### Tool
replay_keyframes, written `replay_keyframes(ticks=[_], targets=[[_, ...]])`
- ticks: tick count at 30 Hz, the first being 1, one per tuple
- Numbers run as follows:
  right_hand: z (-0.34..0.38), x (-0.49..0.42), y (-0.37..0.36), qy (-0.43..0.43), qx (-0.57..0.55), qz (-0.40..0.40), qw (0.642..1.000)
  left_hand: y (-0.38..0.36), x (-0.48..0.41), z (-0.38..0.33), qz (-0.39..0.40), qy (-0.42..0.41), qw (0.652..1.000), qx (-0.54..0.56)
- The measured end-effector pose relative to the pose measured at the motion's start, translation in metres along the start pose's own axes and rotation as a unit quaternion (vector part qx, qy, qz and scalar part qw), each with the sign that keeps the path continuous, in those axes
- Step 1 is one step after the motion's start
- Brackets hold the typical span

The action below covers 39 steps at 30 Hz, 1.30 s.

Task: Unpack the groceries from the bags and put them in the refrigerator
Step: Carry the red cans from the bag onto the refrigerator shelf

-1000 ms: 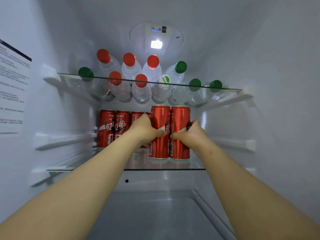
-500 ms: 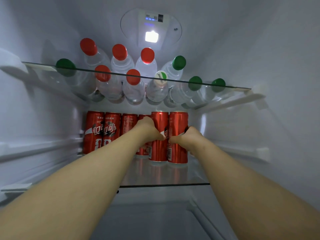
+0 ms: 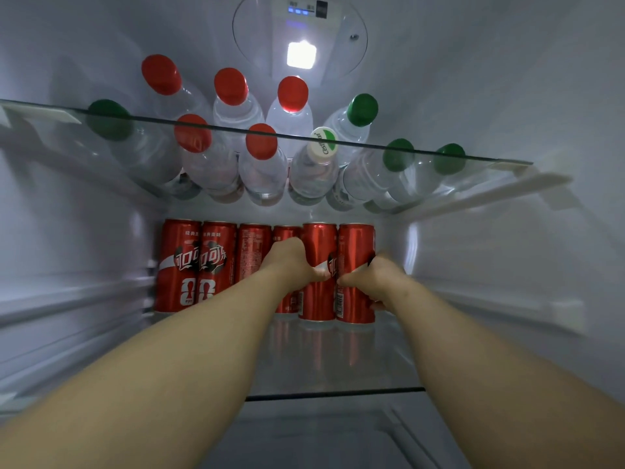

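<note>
Glass shelf [image 3: 338,363]: our left hand [image 3: 291,262] grips one can [image 3: 319,242], our right hand [image 3: 375,279] the end can [image 3: 355,245]; shoving hard could topple the row [image 3: 216,258] beside our left hand.

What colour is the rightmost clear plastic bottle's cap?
Green: the round cap shows best in head view.

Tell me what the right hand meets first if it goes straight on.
The right hand grips the rightmost red can, so that comes first; beyond it, probably the back wall, though depth is unclear.
</note>
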State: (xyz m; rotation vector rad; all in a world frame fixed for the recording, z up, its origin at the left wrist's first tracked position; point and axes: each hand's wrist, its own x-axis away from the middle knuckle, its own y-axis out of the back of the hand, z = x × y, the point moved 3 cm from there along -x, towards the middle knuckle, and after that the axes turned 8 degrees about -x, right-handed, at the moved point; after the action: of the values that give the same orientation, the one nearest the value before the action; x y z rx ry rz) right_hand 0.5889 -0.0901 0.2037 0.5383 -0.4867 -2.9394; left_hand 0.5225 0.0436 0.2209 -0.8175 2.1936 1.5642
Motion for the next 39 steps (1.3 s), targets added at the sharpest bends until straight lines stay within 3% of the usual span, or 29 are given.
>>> replay_keyframes(ticks=[5, 7, 9, 13, 20, 28, 33, 39], targets=[[0.002, 0.011, 0.005, 0.094, 0.059, -0.07, 0.991, 0.003, 0.008, -0.005, -0.078, -0.022, 0.996, -0.033], [0.008, 0.021, 0.01, 0.154, 0.098, -0.113, 0.977, 0.008, 0.013, -0.011, -0.112, -0.071, 0.989, -0.061], [0.011, 0.03, 0.01, 0.178, 0.163, -0.093, 0.966, 0.005, 0.018, -0.014, -0.065, -0.121, 0.986, -0.098], [0.005, 0.039, -0.001, 0.158, 0.256, 0.008, 0.954, -0.01, 0.027, -0.012, 0.081, -0.148, 0.97, -0.177], [0.003, 0.04, -0.002, 0.152, 0.282, 0.005, 0.947, -0.018, 0.026, -0.01, 0.134, -0.159, 0.948, -0.24], [-0.002, 0.039, -0.005, 0.114, 0.315, 0.075, 0.939, -0.031, 0.014, -0.01, 0.136, -0.147, 0.935, -0.292], [0.005, 0.049, -0.004, 0.086, 0.301, 0.168, 0.935, -0.037, 0.011, -0.013, 0.167, -0.124, 0.915, -0.347], [-0.003, 0.038, -0.012, 0.043, 0.337, 0.168, 0.925, -0.04, 0.006, -0.012, 0.172, -0.091, 0.901, -0.387]])
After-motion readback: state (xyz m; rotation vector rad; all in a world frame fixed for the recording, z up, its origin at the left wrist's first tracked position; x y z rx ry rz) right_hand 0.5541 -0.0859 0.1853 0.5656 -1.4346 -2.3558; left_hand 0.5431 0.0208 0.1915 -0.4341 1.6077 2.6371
